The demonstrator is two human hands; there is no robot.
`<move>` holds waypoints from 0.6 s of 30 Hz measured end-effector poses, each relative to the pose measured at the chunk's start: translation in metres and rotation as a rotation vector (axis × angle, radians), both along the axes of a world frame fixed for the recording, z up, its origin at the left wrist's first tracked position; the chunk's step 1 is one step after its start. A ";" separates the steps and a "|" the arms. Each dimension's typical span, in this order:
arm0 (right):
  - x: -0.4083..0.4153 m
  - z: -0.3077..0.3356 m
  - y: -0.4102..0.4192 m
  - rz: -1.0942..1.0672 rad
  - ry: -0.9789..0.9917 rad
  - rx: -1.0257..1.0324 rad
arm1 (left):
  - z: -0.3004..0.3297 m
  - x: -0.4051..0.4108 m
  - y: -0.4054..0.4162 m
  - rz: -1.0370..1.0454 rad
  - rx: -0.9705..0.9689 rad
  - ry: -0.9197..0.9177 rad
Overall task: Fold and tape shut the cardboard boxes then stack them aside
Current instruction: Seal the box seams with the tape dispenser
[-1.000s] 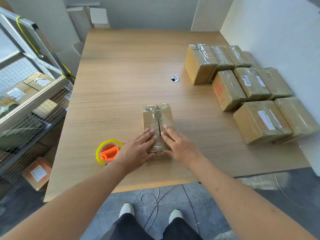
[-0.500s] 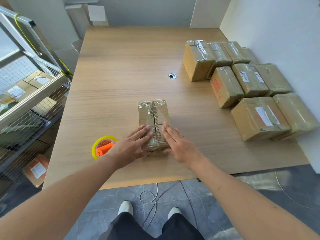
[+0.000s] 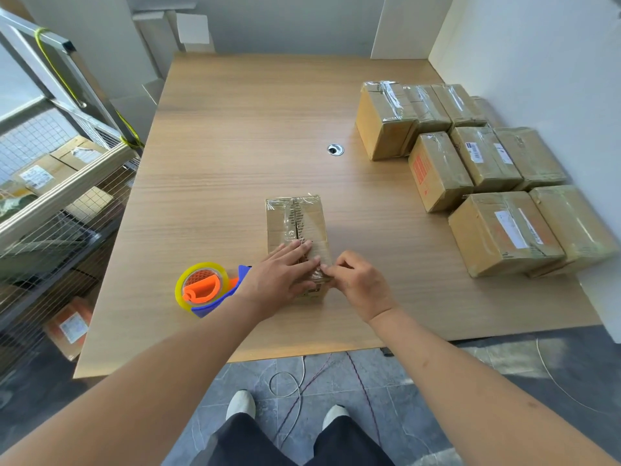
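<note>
- Two hands on one box, near the table's front edge: left hand flat, pressing the top; right hand curled, pinching at its near end, probably tape.
- One tape dispenser, just left.
- Nine or so taped boxes, right edge: done.
- Remaining: finish sealing, set aside.

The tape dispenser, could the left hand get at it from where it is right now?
Probably yes. The tape dispenser lies on the table right beside the left hand, which rests flat on the box. Nothing sits between them, though that hand would have to leave the box.
</note>
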State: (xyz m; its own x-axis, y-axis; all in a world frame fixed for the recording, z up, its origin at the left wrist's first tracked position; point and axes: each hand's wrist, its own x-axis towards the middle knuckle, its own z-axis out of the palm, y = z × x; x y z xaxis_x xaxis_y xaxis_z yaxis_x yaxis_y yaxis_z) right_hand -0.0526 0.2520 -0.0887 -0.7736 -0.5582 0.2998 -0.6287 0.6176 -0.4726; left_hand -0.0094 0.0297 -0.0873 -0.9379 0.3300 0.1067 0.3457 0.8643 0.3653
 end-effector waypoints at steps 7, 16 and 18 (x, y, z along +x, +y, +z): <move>0.026 -0.007 -0.012 -0.330 -0.175 -0.144 | -0.010 0.004 0.008 0.058 0.056 -0.051; 0.045 0.010 -0.038 -0.610 -0.441 -0.150 | -0.001 0.002 0.016 0.070 0.075 -0.132; 0.047 0.013 -0.037 -0.607 -0.464 -0.161 | 0.003 0.002 0.009 0.003 0.048 -0.152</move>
